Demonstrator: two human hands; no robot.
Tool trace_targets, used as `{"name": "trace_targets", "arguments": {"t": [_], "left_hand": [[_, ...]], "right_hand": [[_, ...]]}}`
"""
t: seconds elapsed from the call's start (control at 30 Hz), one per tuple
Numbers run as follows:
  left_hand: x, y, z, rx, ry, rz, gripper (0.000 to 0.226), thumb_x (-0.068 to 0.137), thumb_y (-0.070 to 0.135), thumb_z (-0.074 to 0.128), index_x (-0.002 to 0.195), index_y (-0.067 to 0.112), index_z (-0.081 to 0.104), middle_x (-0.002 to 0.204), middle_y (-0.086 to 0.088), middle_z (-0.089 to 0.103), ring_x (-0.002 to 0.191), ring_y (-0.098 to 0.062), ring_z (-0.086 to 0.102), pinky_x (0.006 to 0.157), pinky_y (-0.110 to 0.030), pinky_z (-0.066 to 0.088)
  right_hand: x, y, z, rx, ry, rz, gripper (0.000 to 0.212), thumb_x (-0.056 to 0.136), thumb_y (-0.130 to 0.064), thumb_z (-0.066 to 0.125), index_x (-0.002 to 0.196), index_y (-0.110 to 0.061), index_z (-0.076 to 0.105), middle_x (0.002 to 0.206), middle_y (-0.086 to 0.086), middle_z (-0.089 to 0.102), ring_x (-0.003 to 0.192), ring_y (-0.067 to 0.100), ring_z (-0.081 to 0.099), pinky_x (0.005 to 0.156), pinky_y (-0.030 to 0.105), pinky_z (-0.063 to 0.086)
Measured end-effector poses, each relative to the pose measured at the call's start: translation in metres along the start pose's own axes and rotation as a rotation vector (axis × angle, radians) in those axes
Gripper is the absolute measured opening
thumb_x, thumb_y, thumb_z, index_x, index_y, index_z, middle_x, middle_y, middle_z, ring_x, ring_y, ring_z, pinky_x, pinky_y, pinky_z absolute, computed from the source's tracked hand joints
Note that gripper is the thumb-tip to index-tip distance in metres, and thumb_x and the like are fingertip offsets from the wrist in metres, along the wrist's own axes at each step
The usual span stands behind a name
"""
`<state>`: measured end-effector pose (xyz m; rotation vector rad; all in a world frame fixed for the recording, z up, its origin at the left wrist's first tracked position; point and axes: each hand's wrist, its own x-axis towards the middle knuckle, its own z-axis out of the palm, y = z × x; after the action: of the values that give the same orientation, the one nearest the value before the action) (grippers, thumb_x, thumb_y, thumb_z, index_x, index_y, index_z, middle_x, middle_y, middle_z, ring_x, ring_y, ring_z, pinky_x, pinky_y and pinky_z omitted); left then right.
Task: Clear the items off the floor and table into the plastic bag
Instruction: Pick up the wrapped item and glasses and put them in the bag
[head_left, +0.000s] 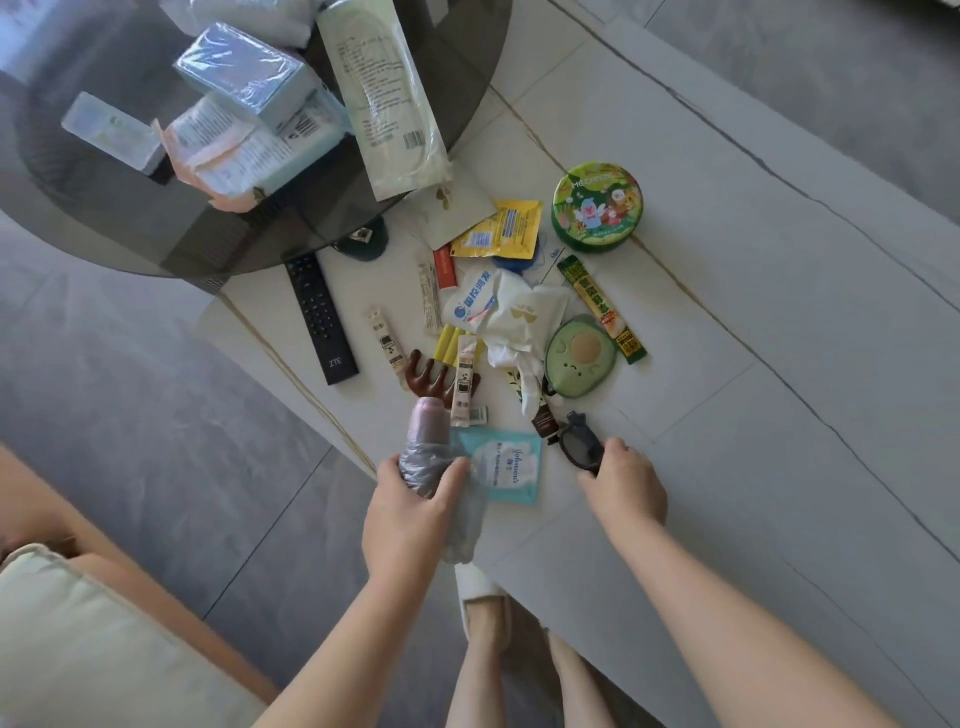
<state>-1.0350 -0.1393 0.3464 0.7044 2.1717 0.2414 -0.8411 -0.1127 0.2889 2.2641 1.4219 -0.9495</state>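
Both forearms reach forward and down from the bottom of the view, over the near edge of the white marbled surface (727, 260). Left hand (410, 512) is curled around a grey folded umbrella (431, 447), thumb on the right side of it and fingers wrapped on the left, so the hand is closed on it; the umbrella's pinkish tip points away toward the middle of the surface, and its loose fabric hangs below the hand over the near edge. Right hand (623, 486) lies palm down with its fingers bent, pinching the near side of a pair of dark sunglasses (579, 449) that sits on the surface close to the near edge.

Between the two hands a light blue sachet (506, 470) lies flat, its left edge touching the umbrella. Just beyond the umbrella's tip lies a brown antler-shaped hair clip (426, 371), with a slim stick packet (464, 382) across it. Farther out is a loose pile of sachets and white wrappers, with an avocado-shaped pouch (579, 353) to its right and a green round tin (597, 208) beyond that. A black remote control (321, 317) lies near the left edge of the surface. A dark round glass table (104, 208) overlaps the far left corner and carries several wrapped packs. I cannot see a plastic bag anywhere.
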Motion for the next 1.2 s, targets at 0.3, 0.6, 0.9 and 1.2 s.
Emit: {"name": "trace_targets", "arguments": {"t": [0.3, 0.6, 0.9, 1.2], "left_hand": [[0.026, -0.020, -0.015, 0.034, 0.146, -0.165, 0.027, 0.077, 0.028, 0.066, 0.090, 0.010, 0.051, 0.087, -0.009, 0.060, 0.068, -0.027, 0.056, 0.057, -0.030, 0.041], [0.047, 0.015, 0.034, -0.112, 0.096, -0.162, 0.057, 0.074, 0.032, 0.076, 0.111, 0.007, 0.041, 0.113, -0.010, 0.045, 0.088, -0.025, 0.053, 0.072, -0.039, 0.049], [0.058, 0.008, 0.028, -0.237, 0.019, -0.162, 0.043, 0.075, 0.018, 0.071, 0.108, 0.014, 0.044, 0.100, -0.007, 0.053, 0.087, -0.028, 0.059, 0.071, -0.048, 0.058], [-0.004, 0.004, -0.052, -0.741, -0.179, -0.299, 0.033, 0.072, 0.010, 0.076, 0.099, 0.003, 0.058, 0.075, -0.015, 0.061, 0.051, -0.024, 0.058, 0.042, -0.025, 0.045]], "right_hand": [[-0.021, -0.009, -0.015, 0.266, -0.071, -0.051, 0.016, 0.087, -0.021, 0.054, 0.093, -0.007, 0.048, 0.101, 0.015, 0.057, 0.093, 0.033, 0.054, 0.071, 0.035, 0.043], [-0.023, -0.026, -0.011, 0.279, -0.083, -0.203, 0.013, 0.085, -0.020, 0.057, 0.084, -0.017, 0.044, 0.089, 0.002, 0.052, 0.081, 0.022, 0.047, 0.064, 0.029, 0.037], [-0.029, -0.032, -0.020, 0.264, -0.148, -0.210, 0.010, 0.086, -0.020, 0.054, 0.087, -0.019, 0.043, 0.080, -0.002, 0.053, 0.077, 0.022, 0.049, 0.053, 0.026, 0.035], [-0.080, -0.058, -0.071, 0.317, -0.286, -0.284, 0.012, 0.082, -0.017, 0.052, 0.094, -0.017, 0.053, 0.088, 0.007, 0.065, 0.082, 0.027, 0.063, 0.065, 0.035, 0.051]]}}
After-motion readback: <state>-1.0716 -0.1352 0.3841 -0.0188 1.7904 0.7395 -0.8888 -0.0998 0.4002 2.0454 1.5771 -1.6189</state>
